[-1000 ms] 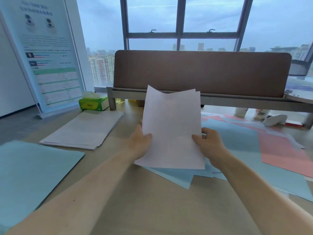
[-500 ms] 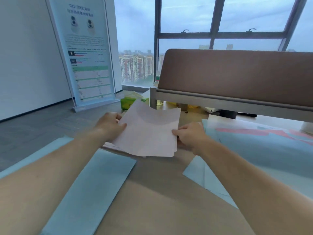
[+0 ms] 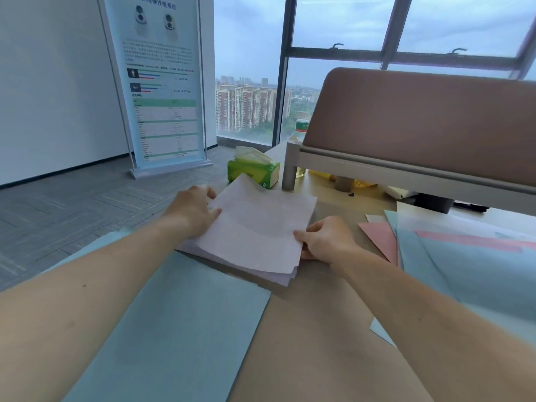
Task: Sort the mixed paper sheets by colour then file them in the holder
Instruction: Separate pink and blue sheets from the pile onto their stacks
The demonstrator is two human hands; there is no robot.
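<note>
I hold a few white sheets [image 3: 258, 227] low over a white paper stack [image 3: 272, 274] on the desk. My left hand [image 3: 194, 210] grips their left edge. My right hand [image 3: 324, 239] pinches the near right corner. The held sheets lie almost flat on the stack, slightly skewed to it. A blue paper pile [image 3: 177, 329] lies near me on the left, partly under my left forearm. Mixed blue and pink sheets [image 3: 464, 256] are spread out on the right. No holder is in sight.
A green tissue box [image 3: 252, 169] stands just behind the white stack. A brown desk divider [image 3: 420, 126] on a grey frame runs along the back right, with a bottle [image 3: 300, 129] at its left end. A standing banner [image 3: 162, 82] is on the floor at left.
Both hands carried the white sheets from the mixed pile leftwards and lowered them from upright to nearly flat onto the white stack. My view turned left with them.
</note>
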